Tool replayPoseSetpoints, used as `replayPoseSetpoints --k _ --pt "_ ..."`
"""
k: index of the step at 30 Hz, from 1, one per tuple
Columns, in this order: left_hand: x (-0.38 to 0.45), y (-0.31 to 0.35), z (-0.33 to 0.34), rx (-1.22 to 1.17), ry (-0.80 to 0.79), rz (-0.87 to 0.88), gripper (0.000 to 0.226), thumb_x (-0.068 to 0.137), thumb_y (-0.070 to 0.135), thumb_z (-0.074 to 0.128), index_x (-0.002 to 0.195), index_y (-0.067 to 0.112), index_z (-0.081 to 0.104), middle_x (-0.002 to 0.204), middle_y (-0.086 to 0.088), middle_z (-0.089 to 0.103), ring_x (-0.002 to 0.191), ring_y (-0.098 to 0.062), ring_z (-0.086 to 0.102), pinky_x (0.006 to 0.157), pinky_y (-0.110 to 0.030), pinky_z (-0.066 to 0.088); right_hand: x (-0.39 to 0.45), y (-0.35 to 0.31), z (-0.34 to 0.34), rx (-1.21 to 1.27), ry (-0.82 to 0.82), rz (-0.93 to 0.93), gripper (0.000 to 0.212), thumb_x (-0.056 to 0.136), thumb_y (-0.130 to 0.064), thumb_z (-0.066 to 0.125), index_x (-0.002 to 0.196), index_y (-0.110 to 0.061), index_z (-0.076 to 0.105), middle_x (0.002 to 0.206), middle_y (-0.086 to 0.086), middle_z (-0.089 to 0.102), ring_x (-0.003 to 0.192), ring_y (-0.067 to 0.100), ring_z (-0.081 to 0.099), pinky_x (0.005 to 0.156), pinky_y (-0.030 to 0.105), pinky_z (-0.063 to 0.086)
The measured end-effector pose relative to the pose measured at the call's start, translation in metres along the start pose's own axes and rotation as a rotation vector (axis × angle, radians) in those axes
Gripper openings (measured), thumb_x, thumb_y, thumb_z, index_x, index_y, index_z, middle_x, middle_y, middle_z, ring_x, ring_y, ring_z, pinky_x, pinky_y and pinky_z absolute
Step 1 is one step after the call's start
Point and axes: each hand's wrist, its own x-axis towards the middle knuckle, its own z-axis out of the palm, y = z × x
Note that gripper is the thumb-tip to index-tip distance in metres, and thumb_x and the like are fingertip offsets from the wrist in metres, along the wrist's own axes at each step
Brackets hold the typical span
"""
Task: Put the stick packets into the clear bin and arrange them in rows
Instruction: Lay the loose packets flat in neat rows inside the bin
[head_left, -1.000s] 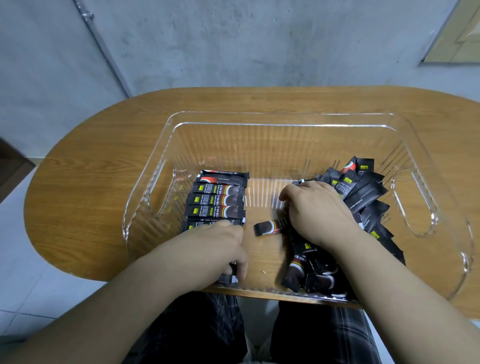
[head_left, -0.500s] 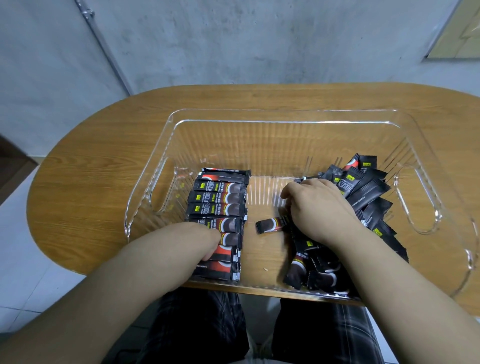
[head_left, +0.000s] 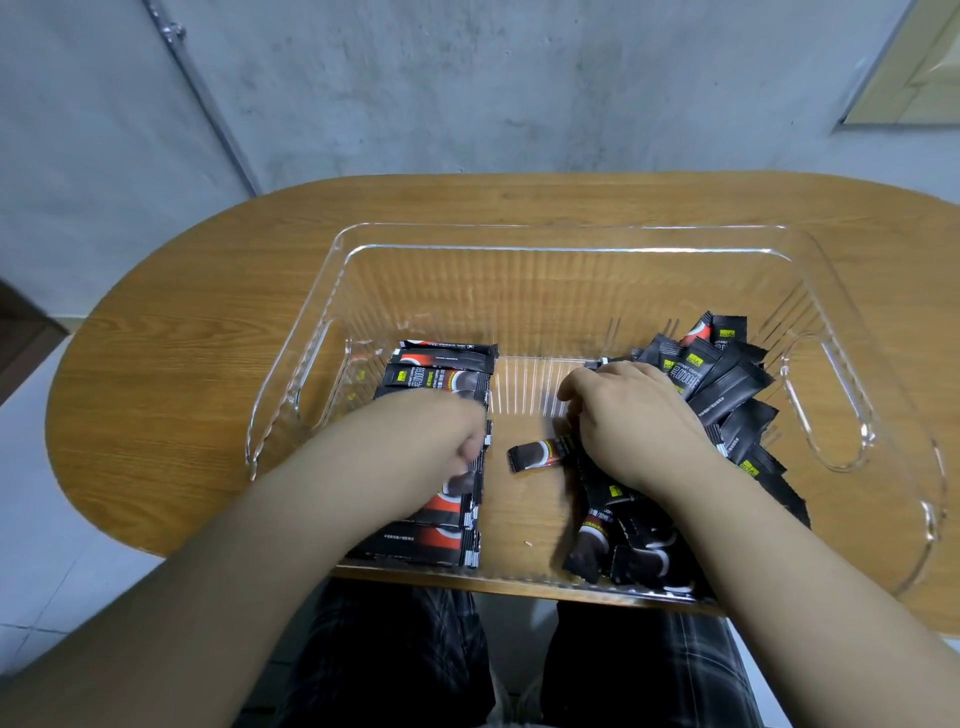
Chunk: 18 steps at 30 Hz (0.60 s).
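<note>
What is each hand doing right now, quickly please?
Left hand: rests on the row of stick packets; fingers hidden, grip cannot be told.
Right hand: fingers curled on the loose pile, over a single packet; grip cannot be told.

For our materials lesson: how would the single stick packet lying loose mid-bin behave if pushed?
The single stick packet looks thin and flat, so it would probably slide, not roll. The clear bin floor looks smooth, so likely little resistance. It seems light.

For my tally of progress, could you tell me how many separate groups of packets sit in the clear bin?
3: a neat row at the bin's left under the left hand, a loose pile at right under the right hand, one lone packet between. Packets under the hands are hidden.
</note>
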Motion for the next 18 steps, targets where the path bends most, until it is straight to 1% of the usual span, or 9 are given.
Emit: replayPoseSetpoints --k 3,5,7,10,12,13,14,15,18 --pt "0.019 0.019 -0.001 0.040 0.097 0.045 0.027 0.092 0.030 0.057 0.115 0.015 0.058 0.110 0.001 0.054 0.109 -0.021 0.053 0.088 -0.030 0.043 0.001 0.000 -0.002 0.006 -0.006 0.004 0.035 0.091 -0.019 0.041 0.124 -0.024 0.051 0.115 -0.002 0.062 0.116 0.020 0.047 0.096 0.027 0.023" --pt "0.034 0.037 0.005 0.099 0.073 0.083 0.032 0.089 0.033 0.062 0.112 0.012 0.059 0.109 -0.005 0.059 0.105 -0.027 0.056 0.084 -0.037 0.047 0.000 -0.001 -0.002 -0.007 -0.006 0.005 0.035 0.090 -0.018 0.041 0.123 -0.023 0.050 0.114 0.000 0.061 0.115 0.020 0.047 0.094 0.027 0.022" --pt "0.046 0.046 0.011 0.143 0.039 0.069 0.031 0.088 0.029 0.064 0.111 0.010 0.058 0.106 -0.008 0.061 0.100 -0.030 0.059 0.072 -0.034 0.042 0.000 -0.001 -0.003 -0.021 -0.002 0.000 0.034 0.089 -0.020 0.042 0.123 -0.024 0.050 0.113 0.000 0.061 0.115 0.021 0.047 0.092 0.026 0.021" --pt "0.049 0.052 0.017 0.139 0.091 0.074 0.025 0.088 0.020 0.063 0.109 0.007 0.058 0.100 -0.009 0.061 0.096 -0.031 0.059 0.065 -0.034 0.039 0.000 -0.001 -0.002 -0.023 -0.001 -0.002 0.034 0.089 -0.020 0.042 0.122 -0.024 0.049 0.112 0.000 0.060 0.114 0.020 0.047 0.090 0.026 0.021" --pt "0.046 0.053 0.019 0.122 0.111 0.085 0.012 0.087 0.015 0.060 0.095 0.008 0.055 0.083 -0.003 0.054 0.085 -0.029 0.055 0.063 -0.033 0.038 0.001 -0.001 -0.002 -0.019 -0.001 0.001 0.033 0.090 -0.020 0.040 0.122 -0.023 0.049 0.113 0.000 0.060 0.114 0.020 0.048 0.090 0.026 0.021" --pt "0.045 0.053 0.019 0.116 0.104 0.086 0.010 0.086 0.014 0.059 0.084 0.010 0.050 0.073 0.000 0.045 0.078 -0.027 0.050 0.061 -0.033 0.037 0.001 -0.001 -0.002 -0.011 -0.001 0.004 0.033 0.091 -0.021 0.040 0.122 -0.023 0.049 0.113 -0.001 0.060 0.114 0.020 0.048 0.090 0.026 0.022" --pt "0.045 0.053 0.019 0.107 0.090 0.083 0.018 0.085 0.014 0.058 0.076 0.012 0.043 0.067 0.002 0.037 0.073 -0.024 0.044 0.060 -0.033 0.036 0.001 0.000 -0.002 -0.004 0.000 0.007 0.034 0.091 -0.021 0.040 0.123 -0.023 0.049 0.114 -0.001 0.060 0.114 0.020 0.048 0.091 0.026 0.022" --pt "0.044 0.053 0.018 0.086 0.084 0.087 0.023 0.085 0.014 0.058 0.073 0.013 0.039 0.065 0.002 0.033 0.071 -0.024 0.042 0.060 -0.032 0.036 0.001 0.000 -0.002 0.002 0.001 0.010 0.035 0.090 -0.020 0.040 0.124 -0.023 0.048 0.115 -0.001 0.060 0.115 0.020 0.048 0.092 0.026 0.022" --pt "0.046 0.051 0.018 0.054 0.088 0.058 0.021 0.087 0.014 0.054 0.073 0.013 0.038 0.064 0.001 0.034 0.073 -0.025 0.044 0.059 -0.032 0.034 0.001 -0.001 -0.002 0.021 0.012 0.026 0.035 0.089 -0.018 0.042 0.123 -0.023 0.049 0.115 -0.002 0.061 0.114 0.020 0.048 0.091 0.026 0.023"
